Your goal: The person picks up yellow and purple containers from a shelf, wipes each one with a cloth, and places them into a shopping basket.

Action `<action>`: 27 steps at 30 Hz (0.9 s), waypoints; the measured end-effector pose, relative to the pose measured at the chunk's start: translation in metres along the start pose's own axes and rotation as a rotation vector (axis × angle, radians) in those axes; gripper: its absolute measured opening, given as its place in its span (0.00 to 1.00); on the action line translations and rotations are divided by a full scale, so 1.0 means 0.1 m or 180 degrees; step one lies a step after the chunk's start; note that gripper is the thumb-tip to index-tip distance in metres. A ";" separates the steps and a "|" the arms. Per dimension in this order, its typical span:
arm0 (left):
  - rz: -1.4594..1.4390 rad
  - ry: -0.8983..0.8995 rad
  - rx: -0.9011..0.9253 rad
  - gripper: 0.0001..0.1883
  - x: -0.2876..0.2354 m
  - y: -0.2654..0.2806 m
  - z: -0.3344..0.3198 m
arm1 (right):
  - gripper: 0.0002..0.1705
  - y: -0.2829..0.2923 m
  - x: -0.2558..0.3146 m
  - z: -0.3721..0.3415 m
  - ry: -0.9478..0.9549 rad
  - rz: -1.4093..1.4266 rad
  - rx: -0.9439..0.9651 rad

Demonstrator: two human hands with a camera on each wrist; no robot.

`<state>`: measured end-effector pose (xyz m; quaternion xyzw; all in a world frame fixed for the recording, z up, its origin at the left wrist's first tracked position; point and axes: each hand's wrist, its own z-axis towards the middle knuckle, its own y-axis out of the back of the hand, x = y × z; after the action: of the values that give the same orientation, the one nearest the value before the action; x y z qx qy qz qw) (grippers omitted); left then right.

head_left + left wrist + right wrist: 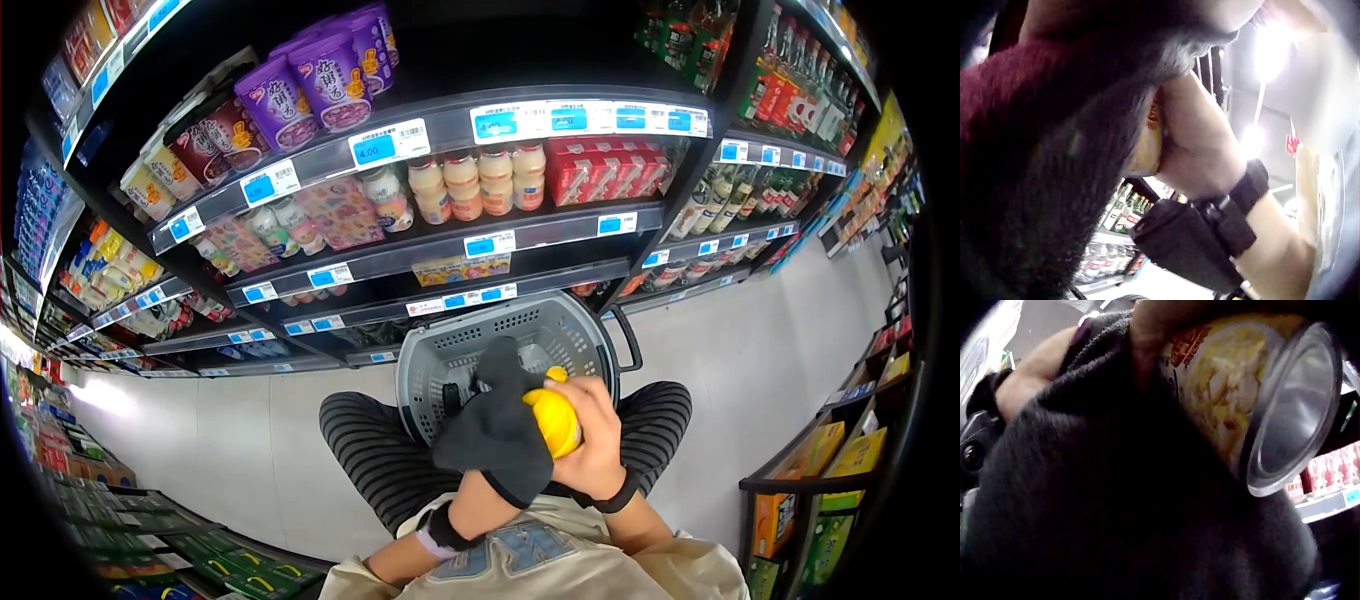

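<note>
My right hand (595, 435) grips a yellow can (553, 422) above the person's lap. In the right wrist view the can (1225, 394) shows a printed food picture and a shiny, rimmed end. A dark grey cloth (495, 440) drapes over my left hand and lies against the can's left side. Most of the left hand is hidden by the cloth; its bare wrist shows below in the head view. Up close in the left wrist view, the cloth (1029, 175) looks fuzzy, with a maroon patch. Its lower end hangs over a grey shopping basket (590, 345).
The basket stands between the knees, with its black handle (632, 345) at the right and a small black object (451, 398) inside. Ahead, store shelves hold purple cups (330, 80), drink bottles (462, 185) and red cartons (605, 170). Low displays flank both sides of the pale floor (245, 440).
</note>
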<state>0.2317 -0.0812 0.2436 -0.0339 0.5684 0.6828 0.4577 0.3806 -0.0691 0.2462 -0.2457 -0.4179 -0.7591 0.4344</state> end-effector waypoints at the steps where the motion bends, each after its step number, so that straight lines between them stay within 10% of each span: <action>1: -0.0568 0.0253 -0.0576 0.07 -0.09 0.02 -0.02 | 0.41 -0.02 0.00 0.02 -0.0166 0.0007 -0.0087; 9: -0.0803 -0.0092 -0.0335 0.07 0.22 0.00 -0.18 | 0.35 -0.15 0.07 -0.04 0.0400 -0.0745 0.0487; 13: -0.3411 0.1462 0.0129 0.13 0.30 0.23 0.13 | 0.40 -0.13 0.17 -0.10 0.0519 -0.0566 0.0981; 21: -0.2093 0.0668 -0.0449 0.04 0.14 0.05 -0.22 | 0.39 -0.19 0.09 -0.07 -0.0068 -0.0295 0.0251; 27: -0.2572 0.1109 -0.0921 0.07 0.07 0.04 -0.28 | 0.39 -0.15 0.16 0.06 0.0246 -0.0628 0.0299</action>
<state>0.2116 -0.0991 0.2325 -0.4304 0.4770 0.5062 0.5754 0.3595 -0.0667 0.2544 -0.1533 -0.4581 -0.7867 0.3844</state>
